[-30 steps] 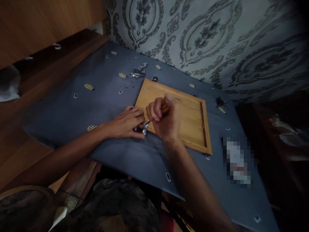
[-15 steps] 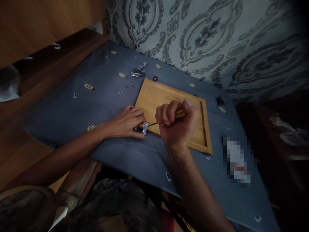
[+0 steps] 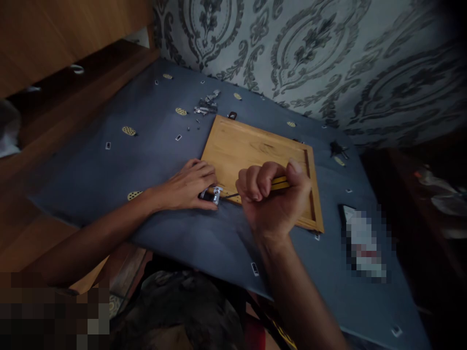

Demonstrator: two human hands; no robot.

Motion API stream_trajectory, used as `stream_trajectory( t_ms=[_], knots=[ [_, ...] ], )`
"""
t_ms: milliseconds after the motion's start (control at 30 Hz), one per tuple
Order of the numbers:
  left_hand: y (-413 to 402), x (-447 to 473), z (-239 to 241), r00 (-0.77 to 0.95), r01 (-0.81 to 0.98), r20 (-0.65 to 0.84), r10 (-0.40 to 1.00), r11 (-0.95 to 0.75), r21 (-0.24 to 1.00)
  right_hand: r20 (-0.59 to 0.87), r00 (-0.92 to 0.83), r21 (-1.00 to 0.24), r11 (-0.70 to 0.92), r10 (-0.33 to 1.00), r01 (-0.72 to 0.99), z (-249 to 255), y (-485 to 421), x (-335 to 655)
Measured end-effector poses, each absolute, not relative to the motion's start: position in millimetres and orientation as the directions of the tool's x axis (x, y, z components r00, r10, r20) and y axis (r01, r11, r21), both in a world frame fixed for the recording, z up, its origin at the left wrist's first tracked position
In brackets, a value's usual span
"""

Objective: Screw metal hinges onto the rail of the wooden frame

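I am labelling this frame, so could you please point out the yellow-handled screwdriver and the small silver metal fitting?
yellow-handled screwdriver (image 3: pixel 279 183), head view, on its handle.
small silver metal fitting (image 3: pixel 217 192), head view, on its top.

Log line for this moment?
left hand: pinning metal hinge | right hand: gripping screwdriver, tip at hinge | wooden panel flat on table

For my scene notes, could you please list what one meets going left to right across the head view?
Left hand → metal hinge → screwdriver in right hand → wooden panel's right rim → blurred object.
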State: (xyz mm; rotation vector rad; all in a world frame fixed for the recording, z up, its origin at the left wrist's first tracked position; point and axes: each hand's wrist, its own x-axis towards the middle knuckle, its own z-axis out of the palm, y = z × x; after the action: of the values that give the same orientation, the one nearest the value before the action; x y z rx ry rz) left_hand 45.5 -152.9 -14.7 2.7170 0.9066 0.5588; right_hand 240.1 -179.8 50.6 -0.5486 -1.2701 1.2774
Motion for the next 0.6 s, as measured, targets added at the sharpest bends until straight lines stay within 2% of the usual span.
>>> stream_trajectory(
  t_ms=[300,600],
  knots=[
    [-155.7,45.1,-8.0,0.738,0.535,0.252,0.626,-0.770,0.347,0.384,-0.072,-0.844,0.319,0.921,-0.431,56.2,-180.7,237.0],
    [-156.1,46.0,-7.6,0.731,0.528,0.263,0.630,-0.766,0.368,0.375,-0.070,-0.854,0.315,0.924,-0.415,55.0,-180.7,232.2]
  ],
)
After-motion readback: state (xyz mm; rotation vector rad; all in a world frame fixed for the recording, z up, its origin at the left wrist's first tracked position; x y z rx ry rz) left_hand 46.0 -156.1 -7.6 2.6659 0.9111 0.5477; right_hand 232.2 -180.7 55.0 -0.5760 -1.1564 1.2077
